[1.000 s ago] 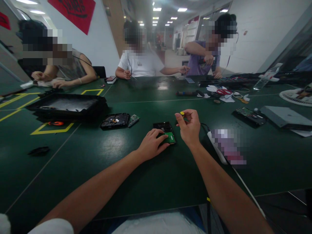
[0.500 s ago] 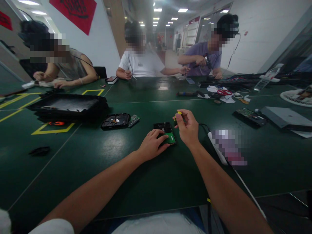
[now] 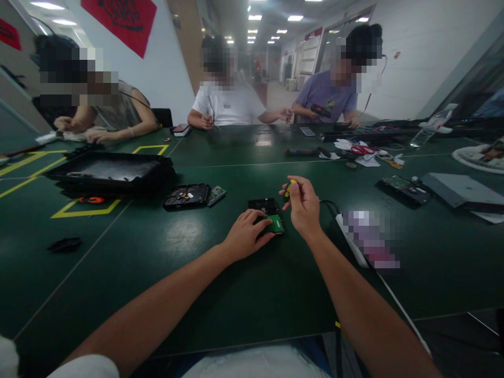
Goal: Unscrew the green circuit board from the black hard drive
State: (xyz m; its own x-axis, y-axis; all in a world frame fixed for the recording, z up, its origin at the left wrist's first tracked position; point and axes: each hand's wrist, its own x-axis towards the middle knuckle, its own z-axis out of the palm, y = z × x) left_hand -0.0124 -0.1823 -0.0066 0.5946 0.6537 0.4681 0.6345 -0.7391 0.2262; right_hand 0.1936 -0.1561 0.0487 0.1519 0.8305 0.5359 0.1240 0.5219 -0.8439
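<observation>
Presently, left hand (image 3: 244, 235): palm down and partly open, fingers spread and gently bent, resting over the left side of the hard drive; index finger on the green circuit board (image 3: 277, 224), thumb by its near edge.
Right hand (image 3: 307, 207): raised just right of the drive; thumb and index finger pinch a yellow-and-black tool (image 3: 289, 191), the other fingers loosely extended and partly curled. Tool tip too small to make out.
Forearms: both reach forward from the near edge of the tabletop (image 3: 220, 310), converging at the drive.
Hard drive (image 3: 262, 203): lies flat on the tabletop between the hands, dark casing at the far end, board at the near end.
Left of drive: an opened drive (image 3: 187, 196) with a loose board (image 3: 217, 195) just beside it.
Change, right hand: against one second earlier, the tool is tilted differently, more of its body showing along the fingers; the fingers reach out further.
Change, left hand: none discernible; drive also in place.
Change, co-worker in purple (image 3: 325, 92): forearm lowered, dark tool (image 3: 321, 110) now held lower, close above the tabletop.
</observation>
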